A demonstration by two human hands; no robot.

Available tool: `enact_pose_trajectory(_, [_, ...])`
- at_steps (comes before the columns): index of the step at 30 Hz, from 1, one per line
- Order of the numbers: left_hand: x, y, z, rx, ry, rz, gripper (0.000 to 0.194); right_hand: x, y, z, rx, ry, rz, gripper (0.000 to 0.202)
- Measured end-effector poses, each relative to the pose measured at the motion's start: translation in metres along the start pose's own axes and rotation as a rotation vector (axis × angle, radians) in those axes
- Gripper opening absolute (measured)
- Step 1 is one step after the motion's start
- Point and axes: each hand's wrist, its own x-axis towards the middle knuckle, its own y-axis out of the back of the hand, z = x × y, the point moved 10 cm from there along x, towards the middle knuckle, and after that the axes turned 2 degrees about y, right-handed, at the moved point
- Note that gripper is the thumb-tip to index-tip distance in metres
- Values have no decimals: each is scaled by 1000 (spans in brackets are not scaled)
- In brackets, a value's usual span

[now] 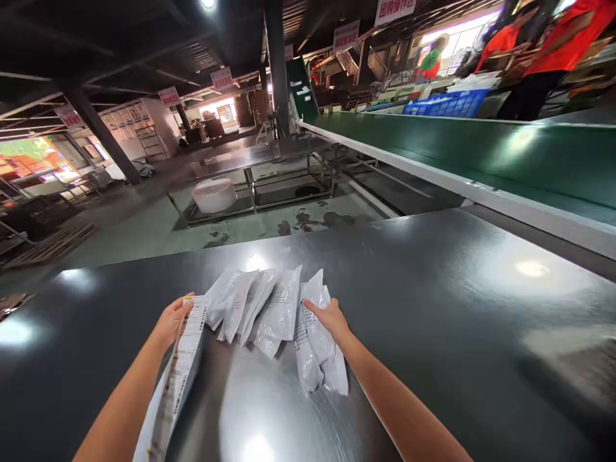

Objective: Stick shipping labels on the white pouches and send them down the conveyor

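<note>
My left hand (pixel 173 323) is closed on one end of a long strip of printed labels (pixel 185 359) with barcodes, which hangs down toward the table's near edge. Between my hands, several white plastic packets (pixel 260 305) with small print lie fanned out, overlapping one another on the dark metal table (pixel 409 308). My right hand (pixel 332 319) has its thumb on top of a few packets (pixel 315 340) at the right end of the row. Its other fingers are hidden, and these packets are tilted and bunched together.
Along the right runs a green conveyor belt (pixel 433 144) with a white edge rail. Blue crates (pixel 447 104) stand beyond it, near people in red shirts (pixel 563 38). A second metal table (pixel 255 154) stands ahead, with a white roll (pixel 214 195) on the rack below.
</note>
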Motion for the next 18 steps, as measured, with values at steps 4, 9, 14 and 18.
enact_pose_trajectory(4, [69,-57,-48,-1,31,-74,49,19,-3,-8,-236,18,1,103])
enact_pose_trajectory(9, [71,-115,-89,3,170,-279,36,14,-13,-26,-245,34,35,92])
enact_pose_trajectory(14, [6,-151,-117,-12,291,-366,34,-26,-34,-19,-119,83,-54,87])
enact_pose_trajectory(18, [-104,-166,-160,-95,409,-440,29,-93,-10,61,-56,109,-101,68])
